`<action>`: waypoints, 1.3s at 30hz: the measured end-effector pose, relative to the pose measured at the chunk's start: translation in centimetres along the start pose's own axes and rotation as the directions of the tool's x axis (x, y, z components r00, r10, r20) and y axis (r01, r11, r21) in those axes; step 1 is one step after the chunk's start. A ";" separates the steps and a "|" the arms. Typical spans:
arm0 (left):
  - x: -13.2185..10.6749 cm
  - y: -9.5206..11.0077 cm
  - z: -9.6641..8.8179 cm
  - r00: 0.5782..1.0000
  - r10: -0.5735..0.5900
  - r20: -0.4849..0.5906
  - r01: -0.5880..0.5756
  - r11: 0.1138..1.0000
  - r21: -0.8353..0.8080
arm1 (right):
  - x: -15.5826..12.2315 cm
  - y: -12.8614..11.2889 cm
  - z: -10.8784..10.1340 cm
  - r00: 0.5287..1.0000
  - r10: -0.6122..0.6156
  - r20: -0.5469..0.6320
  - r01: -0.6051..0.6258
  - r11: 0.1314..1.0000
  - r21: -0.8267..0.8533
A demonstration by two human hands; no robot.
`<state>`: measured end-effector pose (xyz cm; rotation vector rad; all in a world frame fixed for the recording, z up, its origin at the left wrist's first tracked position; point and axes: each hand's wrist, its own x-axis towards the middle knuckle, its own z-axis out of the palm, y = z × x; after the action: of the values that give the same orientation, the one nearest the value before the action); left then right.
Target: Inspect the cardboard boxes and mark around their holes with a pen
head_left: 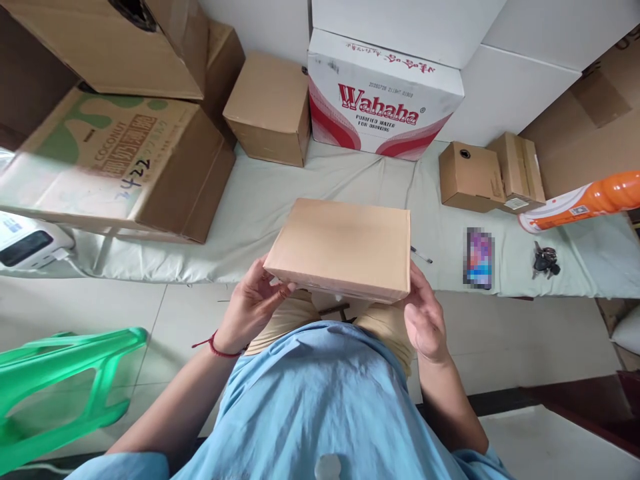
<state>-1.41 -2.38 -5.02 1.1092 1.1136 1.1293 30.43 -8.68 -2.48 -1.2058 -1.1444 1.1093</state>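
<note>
Across the scene runs the cloth-covered counter (245, 213). The coconut carton (125, 167) occupies its left end; the Wahaha carton (383, 107) stands at the back edge. The plain box (340, 247) is at the middle of the front edge, its near side projecting past that edge; contact between its underside and the counter cannot be confirmed. The orange bottle (583, 201) is toward the right end. The left hand (253, 303) grips the box's near left corner; the right hand (425, 317) is closed around its right end. The phone (479, 258), screen obscured, lies near the front edge, the keys (547, 259) to its right. The pen (421, 255) shows beside the box's right end.

Step in hand, as judged: steadying the box two-handed. Any further move calls for even support at both ends.
</note>
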 end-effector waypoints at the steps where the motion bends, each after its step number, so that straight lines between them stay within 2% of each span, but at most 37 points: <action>1: -0.1 -0.2 -0.2 0.999 0.042 -0.008 -0.042 0.997 0.057 | 0.1 0.3 0.1 0.999 0.025 -0.039 -0.024 0.999 0.030; 4: -0.2 0.0 -0.7 0.967 0.251 0.040 -0.252 0.926 0.282 | 0.3 1.2 0.6 0.971 0.170 -0.169 -0.142 0.976 0.166; 7: -0.4 1.0 -0.5 0.858 0.480 0.185 -0.513 0.777 0.363 | 0.2 1.8 0.7 0.927 0.275 -0.256 -0.213 0.946 0.243; 9: -0.7 1.5 -0.1 0.792 0.570 0.219 -0.609 0.707 0.360 | 0.1 2.1 0.5 0.920 0.286 -0.270 -0.219 0.943 0.250; 11: -1.0 1.6 0.2 0.775 0.602 0.193 -0.626 0.685 0.373 | 0.0 2.2 0.2 0.928 0.261 -0.264 -0.197 0.949 0.248; 15: -1.5 0.6 0.3 0.798 0.591 0.120 -0.596 0.742 0.307 | -0.1 2.5 -0.2 0.946 0.206 -0.249 -0.144 0.959 0.245; 17: -1.8 0.3 0.3 0.808 0.574 0.134 -0.587 0.766 0.262 | 0.0 2.8 -0.1 0.947 0.213 -0.242 -0.148 0.954 0.261; 19: -2.2 0.6 0.4 0.793 0.580 0.186 -0.608 0.742 0.281 | 0.1 3.1 0.4 0.941 0.242 -0.236 -0.165 0.938 0.305; 21: -2.6 1.6 0.8 0.737 0.628 0.251 -0.674 0.648 0.355 | 0.1 3.5 1.1 0.933 0.295 -0.206 -0.203 0.905 0.375; 25: -3.6 5.5 2.4 0.578 0.750 0.323 -0.758 0.346 0.552 | 0.3 4.0 3.5 0.916 0.396 -0.063 -0.329 0.832 0.447; 27: -3.9 7.6 3.2 0.540 0.755 0.372 -0.756 0.240 0.609 | 0.7 4.1 4.5 0.911 0.413 -0.006 -0.378 0.841 0.388; 29: -4.1 9.5 3.8 0.541 0.703 0.462 -0.766 0.185 0.616 | 1.4 4.1 4.9 0.905 0.425 0.015 -0.411 0.863 0.294; 31: -4.1 10.9 4.1 0.552 0.633 0.544 -0.784 0.172 0.596 | 2.2 4.1 4.6 0.900 0.435 -0.008 -0.427 0.887 0.177; 33: -4.0 11.7 4.4 0.561 0.588 0.583 -0.795 0.185 0.578 | 3.1 4.0 3.4 0.900 0.434 -0.027 -0.432 0.900 0.057; 36: -3.8 12.3 4.7 0.539 0.556 0.633 -0.825 0.198 0.529 | 4.6 3.6 0.5 0.913 0.400 -0.080 -0.408 0.890 -0.203; 38: -3.8 12.6 4.8 0.498 0.529 0.687 -0.862 0.216 0.459 | 5.9 3.1 -1.8 0.940 0.277 -0.201 -0.340 0.829 -0.444; 39: -3.8 12.7 4.8 0.480 0.527 0.701 -0.874 0.223 0.431 | 6.7 2.8 -3.0 0.946 0.195 -0.259 -0.312 0.765 -0.564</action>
<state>1.79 -5.35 8.35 2.6851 0.6431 0.9722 34.05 -2.23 -4.98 -1.9729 -1.2527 0.8144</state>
